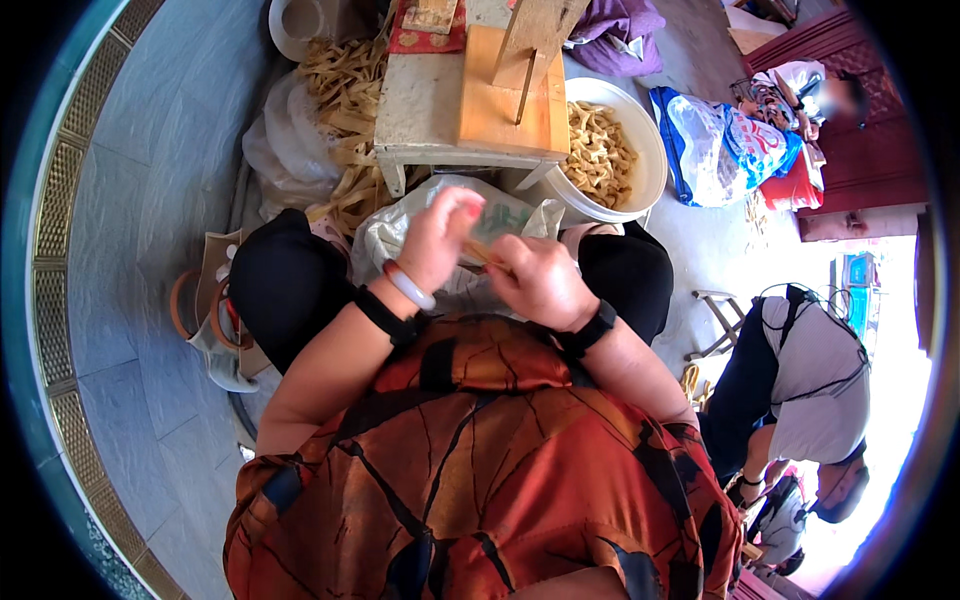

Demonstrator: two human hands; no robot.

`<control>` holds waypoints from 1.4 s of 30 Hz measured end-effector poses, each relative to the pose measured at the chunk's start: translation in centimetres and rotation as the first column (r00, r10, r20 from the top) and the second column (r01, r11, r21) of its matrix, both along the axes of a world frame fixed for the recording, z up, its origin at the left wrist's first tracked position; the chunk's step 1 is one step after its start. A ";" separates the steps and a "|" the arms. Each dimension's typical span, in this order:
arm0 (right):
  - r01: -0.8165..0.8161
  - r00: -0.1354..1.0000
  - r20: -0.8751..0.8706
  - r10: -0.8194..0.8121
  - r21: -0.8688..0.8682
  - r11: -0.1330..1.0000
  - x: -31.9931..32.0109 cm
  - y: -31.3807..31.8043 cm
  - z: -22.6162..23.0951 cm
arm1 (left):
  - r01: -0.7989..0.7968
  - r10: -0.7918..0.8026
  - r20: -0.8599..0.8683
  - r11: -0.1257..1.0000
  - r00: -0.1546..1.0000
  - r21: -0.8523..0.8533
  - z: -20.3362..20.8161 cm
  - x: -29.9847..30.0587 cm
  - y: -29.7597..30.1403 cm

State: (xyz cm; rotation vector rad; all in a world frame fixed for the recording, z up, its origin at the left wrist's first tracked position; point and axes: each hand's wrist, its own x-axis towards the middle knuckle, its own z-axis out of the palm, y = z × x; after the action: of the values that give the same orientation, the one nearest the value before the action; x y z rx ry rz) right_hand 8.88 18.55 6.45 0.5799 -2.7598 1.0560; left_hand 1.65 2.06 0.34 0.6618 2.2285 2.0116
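My right hand (545,283) is closed, with a short tan strip (478,252) sticking out of its fingers toward the left. Just left of it, my left hand (436,238) is raised with its fingers bent toward the strip. Motion smears those fingers, so I cannot tell whether they grip it. Beneath both hands, a whitish plastic bag (400,235) lies across my lap. Long tan strips (350,95) are heaped to the left of a small whitish table. On the right, a white tub (648,150) holds many tan folded or knotted pieces (600,150).
The small table (420,110) ahead bears a wooden board (490,95) with an upright wooden block. A blue-and-white bag (705,145) sits beyond the tub. One person (820,370) bends over at the right; another sits farther back. A tan bag (205,285) stands by my left knee.
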 end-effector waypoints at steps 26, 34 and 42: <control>0.519 0.792 -0.494 -0.357 0.239 0.821 -11.8 11.9 -1.4 | 0.093 -0.096 0.003 0.945 0.995 -0.315 4.7 -10.1 3.5; -0.055 0.953 -0.284 0.102 0.168 0.984 -2.5 3.7 2.6 | 0.544 -0.717 0.440 0.697 0.541 0.467 4.5 -2.8 1.4; 0.092 0.948 -0.317 -0.038 0.158 0.983 -1.6 5.6 1.0 | 0.470 -0.459 0.103 0.869 0.883 -0.153 1.1 -0.5 -0.8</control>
State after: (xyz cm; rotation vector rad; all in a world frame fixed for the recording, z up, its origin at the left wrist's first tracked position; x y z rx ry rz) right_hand 7.23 24.14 7.42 0.6129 -2.5808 0.6497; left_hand 1.20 1.30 1.40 0.9847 1.9357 1.5607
